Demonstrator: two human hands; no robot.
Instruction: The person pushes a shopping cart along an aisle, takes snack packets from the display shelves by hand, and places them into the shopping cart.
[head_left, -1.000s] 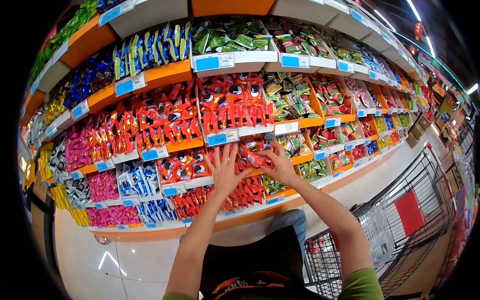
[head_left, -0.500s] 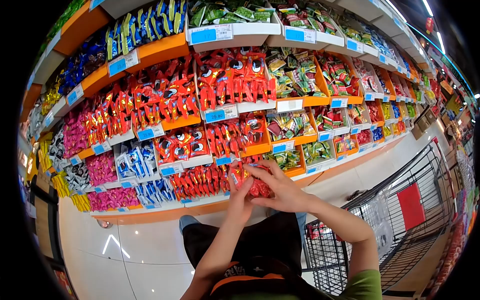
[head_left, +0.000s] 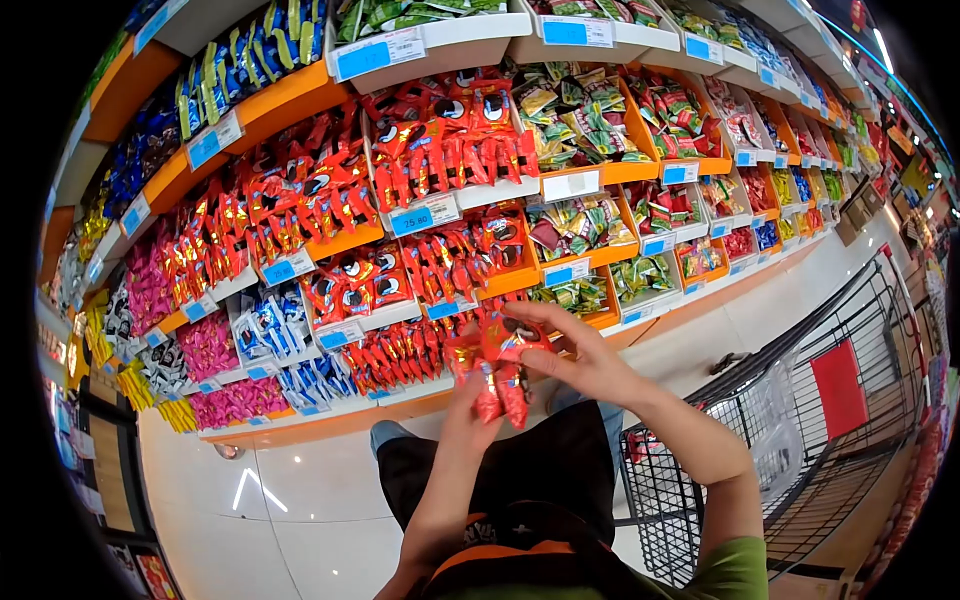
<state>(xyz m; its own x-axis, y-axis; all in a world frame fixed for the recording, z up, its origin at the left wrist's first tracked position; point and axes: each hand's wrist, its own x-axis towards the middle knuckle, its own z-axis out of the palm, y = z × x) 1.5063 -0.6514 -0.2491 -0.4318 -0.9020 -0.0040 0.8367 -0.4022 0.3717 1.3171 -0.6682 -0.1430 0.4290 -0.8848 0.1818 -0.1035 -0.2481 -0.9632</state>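
Right hand [head_left: 592,362] reaches in from the side with its forearm slanting up and its elbow bent outward, thumb and fingers clamped on a small bunch of red packets [head_left: 503,365]. Left hand [head_left: 466,408] comes up from below and meets the bunch on its left side; the packets hide most of its fingers, so how firmly it grips cannot be told. The bunch is held in front of the lowest shelf rows, above the person's dark apron [head_left: 440,478].

On a blue-and-white price tag [head_left: 425,216], "25.80" can be read; the other tags are too small or blurred, and the apron's pale lettering is only partly legible. Red-wrapped sweets [head_left: 448,140] fill the bins behind, with pink packets [head_left: 150,285] farther left. A wire shopping cart [head_left: 668,510] bearing a red panel [head_left: 839,390] stands just beside the right arm.
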